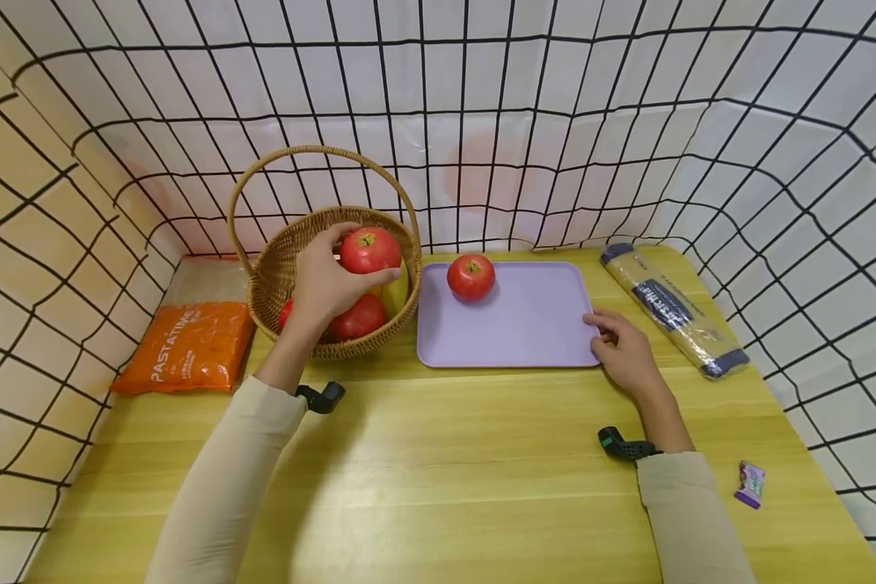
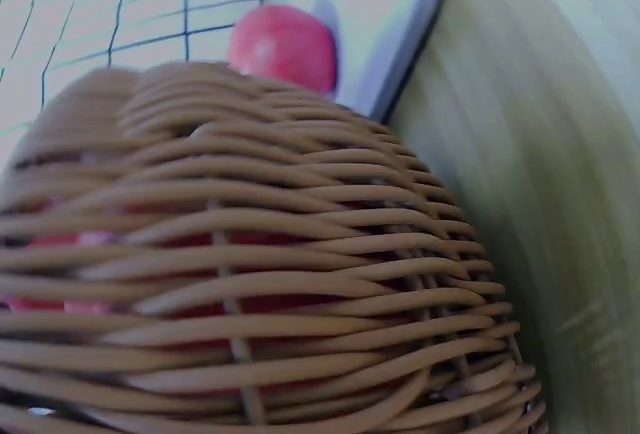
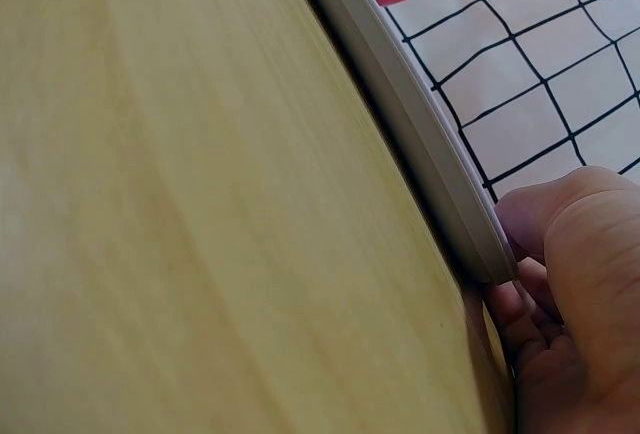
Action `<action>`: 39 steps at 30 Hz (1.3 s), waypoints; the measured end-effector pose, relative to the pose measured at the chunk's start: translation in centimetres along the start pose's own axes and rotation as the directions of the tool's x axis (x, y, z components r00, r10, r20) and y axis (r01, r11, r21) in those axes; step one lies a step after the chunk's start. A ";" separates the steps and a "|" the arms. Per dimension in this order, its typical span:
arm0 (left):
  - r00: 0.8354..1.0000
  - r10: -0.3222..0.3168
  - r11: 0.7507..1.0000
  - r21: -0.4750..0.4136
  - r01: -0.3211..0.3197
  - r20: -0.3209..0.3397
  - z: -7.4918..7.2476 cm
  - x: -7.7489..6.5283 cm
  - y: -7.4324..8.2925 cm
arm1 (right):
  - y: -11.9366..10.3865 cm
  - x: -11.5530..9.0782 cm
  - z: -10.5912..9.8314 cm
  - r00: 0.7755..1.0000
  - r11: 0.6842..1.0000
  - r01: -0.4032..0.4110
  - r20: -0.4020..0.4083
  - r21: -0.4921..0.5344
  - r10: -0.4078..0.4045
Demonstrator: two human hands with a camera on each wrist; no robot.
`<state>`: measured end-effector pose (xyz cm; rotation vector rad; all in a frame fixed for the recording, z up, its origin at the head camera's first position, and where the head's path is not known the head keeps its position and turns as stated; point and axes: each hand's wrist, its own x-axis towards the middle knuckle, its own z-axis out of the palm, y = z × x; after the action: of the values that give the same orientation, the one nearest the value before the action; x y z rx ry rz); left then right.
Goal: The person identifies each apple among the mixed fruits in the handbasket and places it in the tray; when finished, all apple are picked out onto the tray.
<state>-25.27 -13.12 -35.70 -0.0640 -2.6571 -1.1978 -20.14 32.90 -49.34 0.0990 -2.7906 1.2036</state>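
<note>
My left hand (image 1: 328, 280) grips a red pomegranate (image 1: 369, 250) over the wicker basket (image 1: 330, 349), thumb on its near side. Below it in the basket lie more red fruits (image 1: 359, 318) and something yellow (image 1: 394, 297), partly hidden by hand and pomegranate. Another pomegranate (image 1: 470, 277) sits at the back left of the lilac tray (image 1: 526, 324). At the tray's right edge, my right hand (image 1: 626, 353) pinches the rim; the right wrist view shows the thumb (image 3: 560, 209) on top and fingers below. The basket's weave (image 2: 300, 284) hides the left hand in the left wrist view.
Left of the basket lies an orange PASTATIME bag (image 1: 193, 349). A long clear packet with blue ends (image 1: 672, 308) lies right of the tray. A small purple wrapped sweet (image 1: 750, 484) is near the right forearm. The basket's tall handle (image 1: 321, 150) arches above the left hand.
</note>
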 end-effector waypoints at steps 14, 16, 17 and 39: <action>0.989 0.136 0.965 -0.220 -0.144 -0.052 1.9 -3.0 2.5 | 0.1 -0.1 0.0 1.000 1.000 -0.010 0.000 -0.024 0.010; 0.987 0.153 0.953 -0.258 -0.159 -0.044 2.5 -3.4 3.0 | 0.1 -0.2 0.0 1.000 1.000 -0.014 0.005 -0.024 0.014; 0.986 0.162 0.948 -0.272 -0.166 -0.038 2.9 -3.5 3.3 | 0.2 -0.2 0.1 1.000 1.000 -0.015 0.006 -0.023 0.015; 0.978 0.143 0.934 -0.348 -0.083 0.151 13.9 -3.7 7.9 | 0.1 -0.1 0.1 1.000 1.000 -0.018 0.000 -0.013 0.018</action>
<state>-23.22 2.66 -39.63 -0.3910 -2.5111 -1.6663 -20.03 32.89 -49.48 0.0733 -2.8049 1.1897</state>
